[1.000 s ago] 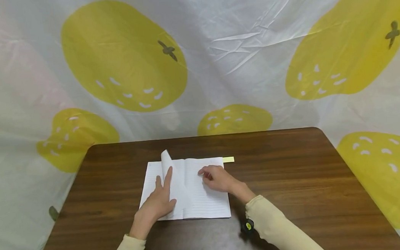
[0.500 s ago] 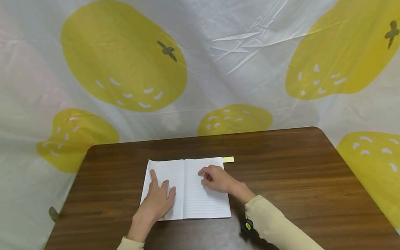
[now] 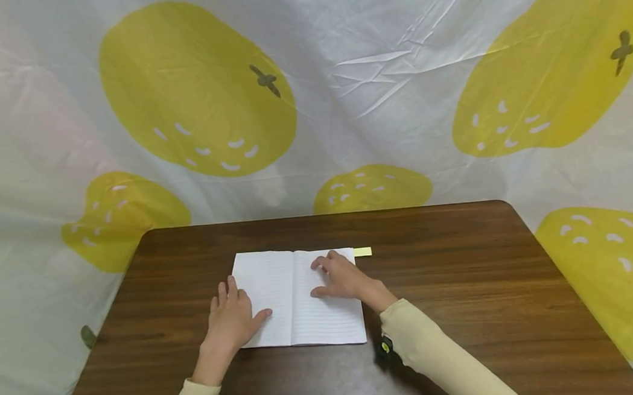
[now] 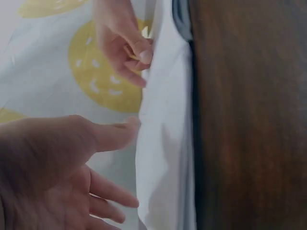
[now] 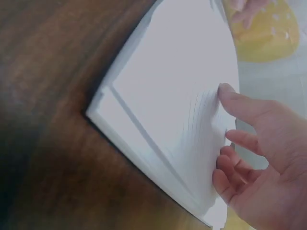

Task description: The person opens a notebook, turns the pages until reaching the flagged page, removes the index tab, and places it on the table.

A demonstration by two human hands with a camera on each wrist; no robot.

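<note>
Spreading over the left edge of a white, ruled paper notebook (image 3: 324,329), the person's left hand (image 3: 229,319) has its fingers extended toward the far side and its thumb reaching across the left page. Its grip is loose, with nothing pinched between fingers and thumb; how firmly it bears on the paper cannot be told. The notebook lies spread flat, pages up, on a dark brown wood-grain table (image 3: 474,284), nearer the table's left side than its right, its centre fold running away from the person. Over the upper part of the right page is the right hand (image 3: 345,279), coming in from the right, its fingers lightly bent and its thumb held apart from them. In the right wrist view the gap between that thumb and the fingers is plain, so the hand grips nothing. A pale yellow, rectangular paper tab (image 3: 362,252) sticks out from the notebook's right side, near the far corner. Both arms wear pale cream sleeves (image 3: 446,353), and a small black device with a yellow-green spot (image 3: 385,346) sits at each wrist. Behind the table hangs a white cloth printed with large yellow fruit shapes (image 3: 201,90).
</note>
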